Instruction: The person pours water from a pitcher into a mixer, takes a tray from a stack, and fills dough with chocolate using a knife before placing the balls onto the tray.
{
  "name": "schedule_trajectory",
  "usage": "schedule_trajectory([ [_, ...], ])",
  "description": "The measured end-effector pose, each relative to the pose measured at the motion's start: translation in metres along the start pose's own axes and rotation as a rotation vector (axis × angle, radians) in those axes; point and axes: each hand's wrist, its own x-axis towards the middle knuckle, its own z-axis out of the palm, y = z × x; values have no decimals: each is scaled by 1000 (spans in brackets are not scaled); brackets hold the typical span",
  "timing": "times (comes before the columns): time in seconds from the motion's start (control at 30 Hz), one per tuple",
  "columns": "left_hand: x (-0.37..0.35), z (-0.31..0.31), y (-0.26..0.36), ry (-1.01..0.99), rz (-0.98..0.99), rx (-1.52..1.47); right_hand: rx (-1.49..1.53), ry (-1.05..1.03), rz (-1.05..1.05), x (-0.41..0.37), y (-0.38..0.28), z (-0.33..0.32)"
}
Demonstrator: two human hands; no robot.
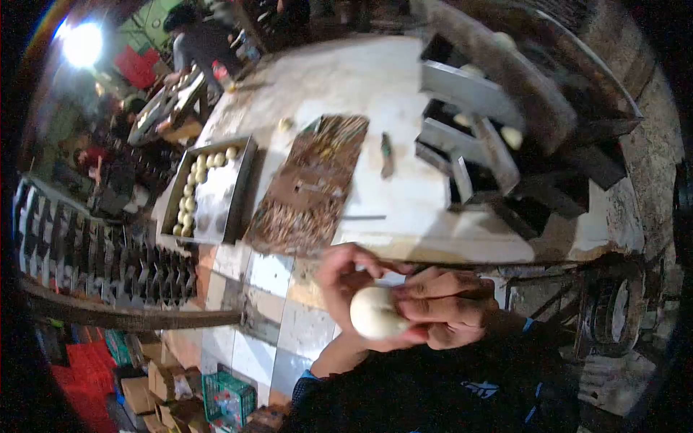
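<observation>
A smooth, pale dough ball point(375, 313) is between my two hands, close to my body and in front of the table edge. My left hand point(342, 281) cups it from the left, its fingers curled behind. From the right, my right hand point(446, 309) presses bent fingers and thumb against the dough. Beyond my hands lies a brown sheet point(304, 189) bearing chopped brown stuff and some yellowish strips. To its right rests a slim tool with a greenish part point(387, 155), perhaps a knife. A metal tray point(249, 162) at left holds several dough balls along two sides.
Long metal pans point(473, 86) are piled on the table's right, with dough pieces point(512, 137) among them. One small dough ball point(286, 124) sits near the sheet. Dark racked pans point(108, 249) stand at left, above a green crate point(229, 399). A person point(206, 50) works far left.
</observation>
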Motion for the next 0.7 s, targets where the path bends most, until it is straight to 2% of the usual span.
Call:
schedule_trajectory([
  [0.03,11,11,-12,-183,-51,-107,45,-40,62,-5,3,-21],
  [0.07,30,28,-15,-298,-4,-50,21,-74,119,1,3,-36],
  [0.1,46,44,-20,-390,149,-59,-2,-109,179,6,1,-51],
  [0.13,50,52,-29,-383,223,-11,-35,-160,285,8,0,-66],
  [0.17,55,62,-35,-375,298,37,-47,-156,275,10,1,-84],
  [0.23,57,88,-33,-227,193,117,-534,-242,160,12,1,-117],
  [0.27,54,95,-36,-283,115,228,-527,-77,167,13,-11,-124],
  [0.3,52,101,-42,-338,37,336,-546,-73,151,25,-22,-135],
  [0.37,60,118,-63,-576,94,225,-681,-454,9,51,-44,-149],
  [0.4,53,135,-59,-621,37,417,-777,-439,-215,56,-41,-152],
  [0.43,48,151,-52,-663,-17,609,-794,-451,-214,61,-44,-162],
  [0.47,50,159,-51,-659,-10,589,-834,-566,-254,68,-49,-176],
  [0.57,57,174,-49,-833,-407,-61,-901,-825,-324,83,-60,-215],
  [0.6,65,177,-42,-860,-457,-174,-713,-681,-138,85,-61,-227],
  [0.63,73,180,-35,-885,-513,-286,-657,-511,-30,100,-62,-227],
  [0.67,87,185,-18,-880,-400,-152,-577,-332,65,115,-63,-227],
  [0.7,96,186,-10,-868,-291,-19,-648,-261,149,135,-58,-238],
])
